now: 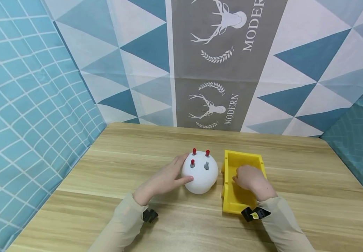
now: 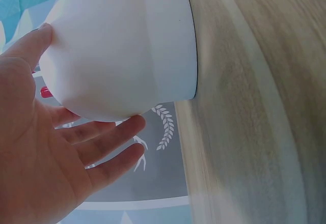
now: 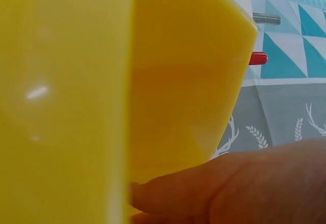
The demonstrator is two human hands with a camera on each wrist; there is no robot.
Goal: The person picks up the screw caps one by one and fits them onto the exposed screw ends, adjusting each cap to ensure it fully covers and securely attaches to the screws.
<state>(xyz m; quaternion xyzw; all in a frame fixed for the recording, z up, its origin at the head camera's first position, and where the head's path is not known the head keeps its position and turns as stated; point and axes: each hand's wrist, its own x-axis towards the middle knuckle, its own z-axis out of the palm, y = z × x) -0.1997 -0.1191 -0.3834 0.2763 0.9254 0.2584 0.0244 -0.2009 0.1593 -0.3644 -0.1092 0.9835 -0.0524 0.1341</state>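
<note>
A white dome-shaped body [image 1: 200,183] stands on the table with metal bolts rising from its top. Three carry red caps [image 1: 192,162], while one threaded bolt [image 1: 206,166] is bare. My left hand [image 1: 169,178] rests against the dome's left side, thumb toward the front, fingers spread along it in the left wrist view. To the right, my right hand [image 1: 251,179] reaches down into a yellow bin [image 1: 226,185], its fingers bent. In the right wrist view the bin wall [image 3: 66,132] covers the fingertips, so I cannot tell whether they hold anything.
The wooden table [image 1: 121,147] reaches back to a patterned cloth wall [image 1: 143,87]. Blue gridded cloth [image 1: 27,87] hangs along the left side. Black straps with small devices [image 1: 150,215] sit on both wrists. The bin stands close beside the dome.
</note>
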